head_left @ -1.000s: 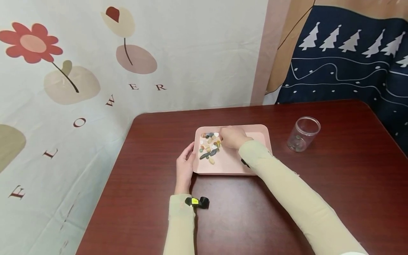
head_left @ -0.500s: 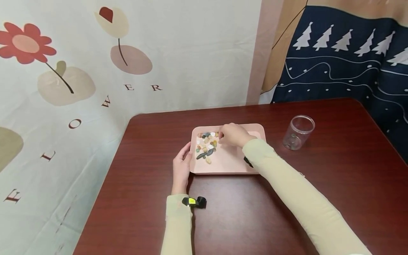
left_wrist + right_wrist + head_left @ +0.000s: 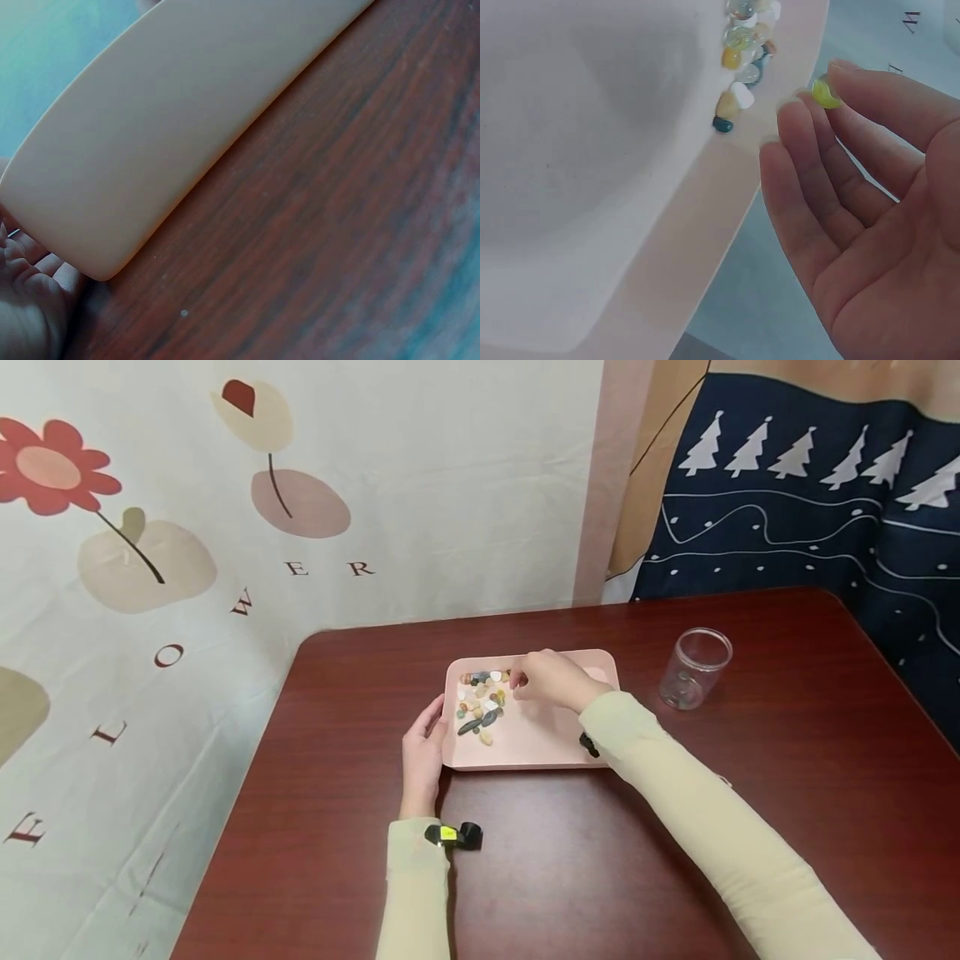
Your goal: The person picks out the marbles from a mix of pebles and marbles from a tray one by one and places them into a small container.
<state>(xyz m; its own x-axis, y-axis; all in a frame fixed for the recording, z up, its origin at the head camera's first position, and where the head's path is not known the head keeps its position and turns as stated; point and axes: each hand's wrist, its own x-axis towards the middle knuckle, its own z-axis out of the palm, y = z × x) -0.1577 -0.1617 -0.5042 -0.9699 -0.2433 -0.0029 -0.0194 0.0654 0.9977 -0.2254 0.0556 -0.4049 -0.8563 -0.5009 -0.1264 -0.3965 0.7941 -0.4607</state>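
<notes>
The left hand (image 3: 422,752) rests flat-fingered against the pink tray's (image 3: 536,750) nine-o'clock edge, apparently steadying it, while the right hand (image 3: 551,680) pinches a yellow pebble (image 3: 823,93) above the pebble pile (image 3: 482,702) at ten o'clock.

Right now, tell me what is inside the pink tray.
The pink tray holds a cluster of small coloured stones at its left end. The right hand pinches a yellow-green stone above the tray and hides what lies beneath it.
</notes>
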